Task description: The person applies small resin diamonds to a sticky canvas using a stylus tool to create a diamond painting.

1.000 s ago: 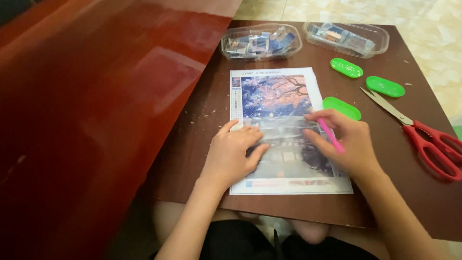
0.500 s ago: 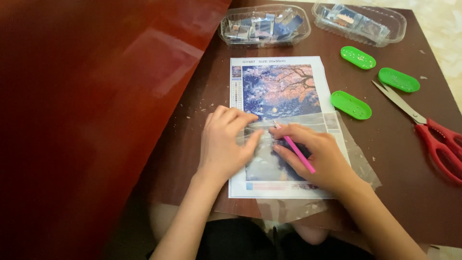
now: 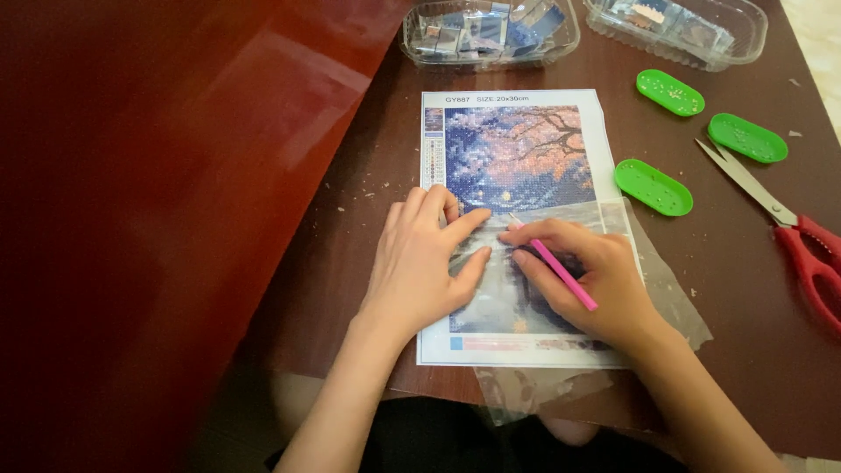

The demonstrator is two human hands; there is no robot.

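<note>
A diamond-painting canvas [image 3: 526,158] with a tree and night-sky picture lies flat on the dark brown table [image 3: 368,166]. My left hand [image 3: 425,258] rests palm down on its lower left part, fingers spread. My right hand [image 3: 587,280] holds a pink pen [image 3: 561,271] with its tip down on the canvas, just right of my left fingertips. A clear film [image 3: 666,289] is peeled back from the canvas under my right hand.
Three green oval trays [image 3: 653,187] [image 3: 670,92] [image 3: 747,137] lie right of the canvas. Red-handled scissors [image 3: 788,228] lie at the right edge. Two clear plastic boxes [image 3: 489,31] [image 3: 679,26] with small packets stand at the back. A red-brown panel [image 3: 158,175] fills the left.
My right hand with the pink pen has moved left across the canvas toward my left hand. The view has shifted so the canvas sits lower and nearer the centre.
</note>
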